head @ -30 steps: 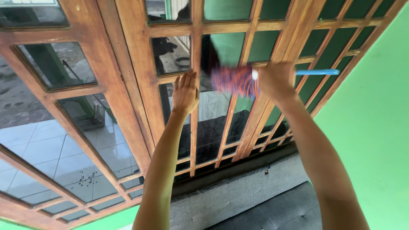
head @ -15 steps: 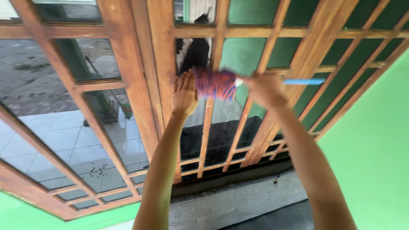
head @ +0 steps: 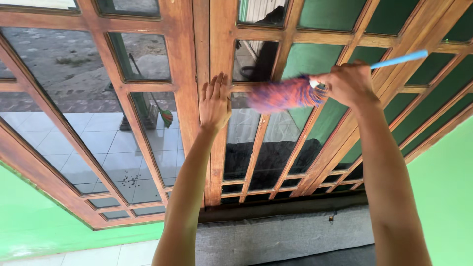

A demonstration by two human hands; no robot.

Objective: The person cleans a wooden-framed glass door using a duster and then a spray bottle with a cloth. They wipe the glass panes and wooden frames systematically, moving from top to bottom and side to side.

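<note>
1. Head view looks onto a large wooden window frame (head: 197, 59) of many small glass panes (head: 64, 64), set in a bright green wall (head: 443, 197); through the glass show grey paving tiles and a broom outside (head: 160, 111).
2. Below the frame lies a grey upholstered surface (head: 276, 236), perhaps a sofa back.
3. Left hand (head: 214, 103) lies flat and open on an upright wooden bar, fingers straight, holding nothing.
4. Right hand (head: 347, 83) is closed round the light blue handle (head: 399, 59) of a duster.
5. Duster's fluffy orange-and-purple head (head: 286, 94) rests against a cross bar and pane just right of the left hand, blurred.
6. Judged from this, dusting goes best with light strokes along each bar and into pane corners, the flat hand steadying the frame.
</note>
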